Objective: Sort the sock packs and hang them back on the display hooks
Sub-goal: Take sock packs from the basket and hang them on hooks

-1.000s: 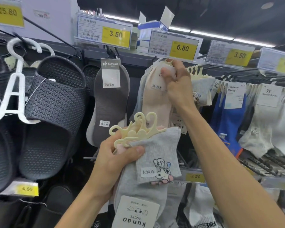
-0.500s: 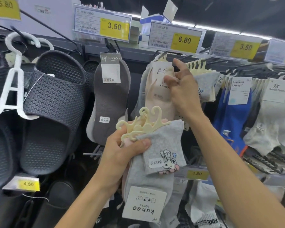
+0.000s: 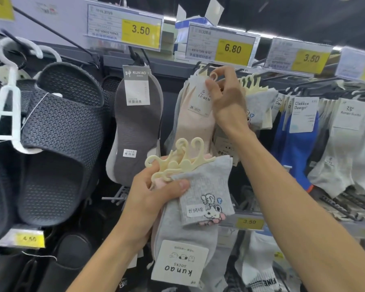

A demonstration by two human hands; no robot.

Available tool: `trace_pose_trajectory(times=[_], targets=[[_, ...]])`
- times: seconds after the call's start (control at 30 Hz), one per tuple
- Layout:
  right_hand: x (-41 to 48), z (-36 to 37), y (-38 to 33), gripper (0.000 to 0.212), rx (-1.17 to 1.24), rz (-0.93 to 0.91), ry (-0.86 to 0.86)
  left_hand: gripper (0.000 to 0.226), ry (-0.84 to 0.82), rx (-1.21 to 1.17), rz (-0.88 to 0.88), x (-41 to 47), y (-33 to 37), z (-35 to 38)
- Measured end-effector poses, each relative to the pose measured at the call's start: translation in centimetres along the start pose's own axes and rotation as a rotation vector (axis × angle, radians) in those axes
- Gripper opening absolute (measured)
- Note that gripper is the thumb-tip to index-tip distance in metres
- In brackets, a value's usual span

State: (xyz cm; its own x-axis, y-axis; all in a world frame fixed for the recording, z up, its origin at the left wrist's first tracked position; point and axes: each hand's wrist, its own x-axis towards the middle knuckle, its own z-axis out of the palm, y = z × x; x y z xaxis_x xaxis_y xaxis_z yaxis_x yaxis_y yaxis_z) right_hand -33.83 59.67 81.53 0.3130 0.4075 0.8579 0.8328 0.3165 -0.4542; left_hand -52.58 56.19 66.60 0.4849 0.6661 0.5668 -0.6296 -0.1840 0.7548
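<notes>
Mid-hanging, I pinch the pink sock pack (image 3: 195, 123) at upper centre with my right hand (image 3: 228, 102), while my left hand (image 3: 152, 199) grips the grey sock packs (image 3: 207, 186) at centre, likely due next.

Gripping a bundle of sock packs (image 3: 200, 192) in the left hand (image 3: 150, 199), low and in front of the insoles (image 3: 137, 125); pinching a hanging pack (image 3: 197, 123) above it with the right hand (image 3: 226, 100), between insoles and further sock rows (image 3: 303, 116).

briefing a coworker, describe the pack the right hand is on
Find the yellow 6.80 tag up top. Just below is the pink pack, held by the right hand. Neighbouring packs are grey; it alone is pink, with a LUREN card.
</notes>
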Motion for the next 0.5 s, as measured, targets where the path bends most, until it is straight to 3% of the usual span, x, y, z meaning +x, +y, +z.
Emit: trace_pose_trajectory(times=[0.2, 0.5], targets=[[1.2, 0.6, -0.1, 0.002, 0.089, 0.024, 0.121, 0.030, -0.010, -0.003, -0.002, 0.1, 0.2, -0.4], [3.2, 1.1, 0.4, 0.017, 0.548, 0.052, 0.227, 0.029, -0.029, 0.012, -0.022, 0.6, 0.3, -0.6]])
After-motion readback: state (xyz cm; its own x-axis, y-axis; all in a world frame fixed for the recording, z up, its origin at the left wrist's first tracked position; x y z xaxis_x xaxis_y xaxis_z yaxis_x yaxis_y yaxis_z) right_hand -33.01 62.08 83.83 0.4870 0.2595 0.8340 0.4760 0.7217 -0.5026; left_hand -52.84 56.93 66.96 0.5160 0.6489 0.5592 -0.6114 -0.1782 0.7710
